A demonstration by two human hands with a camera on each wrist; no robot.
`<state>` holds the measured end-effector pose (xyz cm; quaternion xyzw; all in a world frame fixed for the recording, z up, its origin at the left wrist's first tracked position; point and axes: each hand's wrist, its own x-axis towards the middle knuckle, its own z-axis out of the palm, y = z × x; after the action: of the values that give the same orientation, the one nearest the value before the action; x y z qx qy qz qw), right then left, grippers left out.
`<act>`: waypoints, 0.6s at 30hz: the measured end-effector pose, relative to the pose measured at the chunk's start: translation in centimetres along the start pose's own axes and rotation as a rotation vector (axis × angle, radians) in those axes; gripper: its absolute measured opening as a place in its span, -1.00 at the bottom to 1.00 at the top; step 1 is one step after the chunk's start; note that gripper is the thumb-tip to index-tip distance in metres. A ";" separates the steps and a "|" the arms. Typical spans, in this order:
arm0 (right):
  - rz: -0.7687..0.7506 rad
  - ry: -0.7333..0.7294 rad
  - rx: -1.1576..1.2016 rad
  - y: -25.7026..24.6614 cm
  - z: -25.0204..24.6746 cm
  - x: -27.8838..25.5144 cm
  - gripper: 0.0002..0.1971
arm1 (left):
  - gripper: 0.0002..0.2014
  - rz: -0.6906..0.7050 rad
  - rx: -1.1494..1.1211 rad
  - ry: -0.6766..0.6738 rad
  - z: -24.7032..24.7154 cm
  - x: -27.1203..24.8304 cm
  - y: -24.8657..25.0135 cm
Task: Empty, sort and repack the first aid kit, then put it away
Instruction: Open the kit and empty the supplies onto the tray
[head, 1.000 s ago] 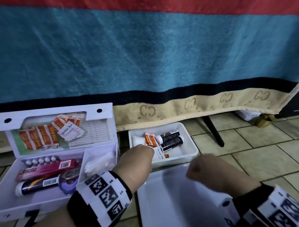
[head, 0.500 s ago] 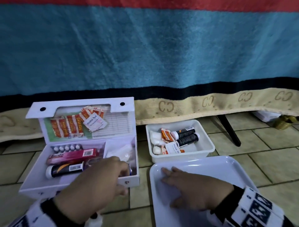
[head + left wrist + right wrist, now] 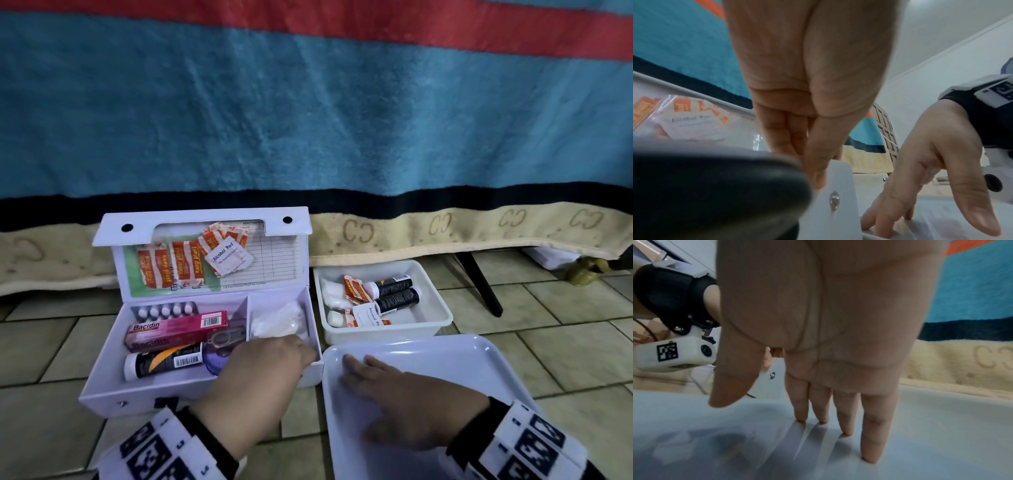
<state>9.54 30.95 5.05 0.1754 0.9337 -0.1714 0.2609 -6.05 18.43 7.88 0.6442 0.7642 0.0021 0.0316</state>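
Note:
The white first aid kit (image 3: 102, 394) lies open on the tiled floor, its lid (image 3: 202, 222) upright with plasters and an alcohol pad (image 3: 226, 255) tucked in. Inside are a pink Bacidin box (image 3: 178, 327), a black tube (image 3: 164, 363), a blister pack (image 3: 164, 310), small scissors (image 3: 226, 337) and gauze (image 3: 281, 322). My left hand (image 3: 267, 363) grips the kit's front right corner. In the left wrist view, the left hand (image 3: 805, 165) has fingers inside and thumb outside the wall (image 3: 838, 211). My right hand (image 3: 394, 387) lies flat in the big white tray (image 3: 462, 359), its fingertips (image 3: 867, 451) pressing the tray floor (image 3: 941, 434).
A small white bin (image 3: 442, 318) behind the tray holds two black tubes, plasters, an alcohol pad and cotton. A blue, red and beige blanket (image 3: 342, 120) hangs across the back. A black leg (image 3: 479, 284) stands on the tiles at the right.
My left hand came back from the small bin to the kit's front right corner. My right hand went from a fist to lying flat in the big tray.

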 end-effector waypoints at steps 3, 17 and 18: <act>-0.005 0.063 0.030 -0.3 -0.4 -0.2 -0.28 | -0.68 -0.103 -0.155 -0.011 -0.5 -1.0 -1.1; -0.167 0.452 0.084 -10.8 -8.7 4.2 -0.78 | -0.61 -0.470 -0.365 0.014 0.9 -9.0 -13.5; -0.182 0.425 0.014 -11.8 -8.6 5.4 -0.78 | -0.60 -0.474 -0.375 0.032 1.0 -8.8 -13.5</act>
<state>-3.34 25.38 11.72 0.1242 0.9784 -0.1599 0.0407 -17.79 7.41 6.70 0.4305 0.8800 0.1459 0.1377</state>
